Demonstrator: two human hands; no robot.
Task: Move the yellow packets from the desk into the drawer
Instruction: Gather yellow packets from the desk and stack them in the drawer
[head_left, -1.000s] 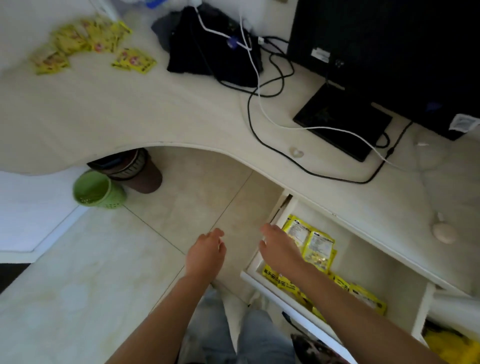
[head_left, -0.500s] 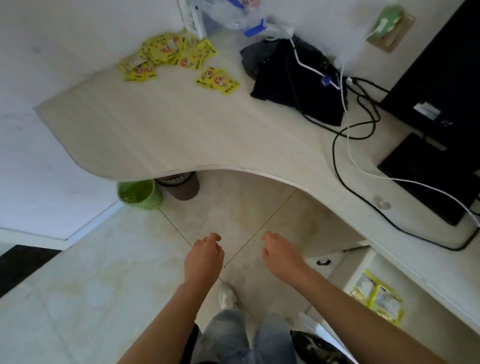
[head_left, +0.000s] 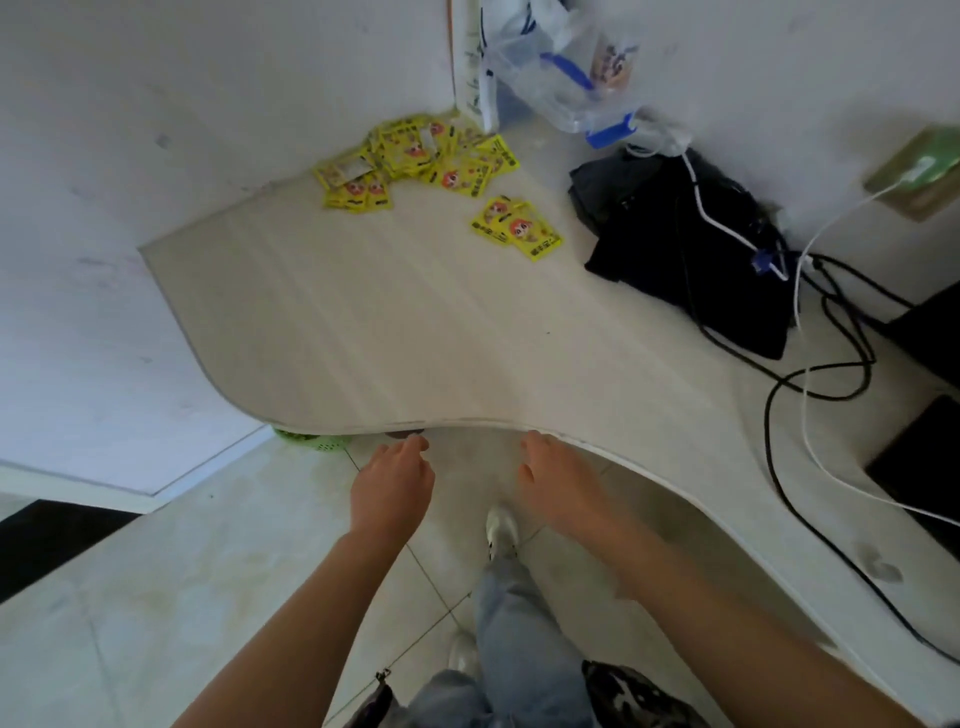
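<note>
Nearest me, both of the person's arms reach forward over the pale tiled floor (head_left: 156, 597), the left hand (head_left: 390, 486) and the right hand (head_left: 558, 483) each loosely open and holding nothing, just short of the curved front edge of the pale wood-grain tabletop (head_left: 389, 332). Farther back, a pair of yellow printed packets (head_left: 517, 227) lies beside a crumpled black cloth bag (head_left: 691, 260) draped with black and white cables. A bigger heap of the same yellow packets (head_left: 410, 161) sits in the far corner against the wall.
</note>
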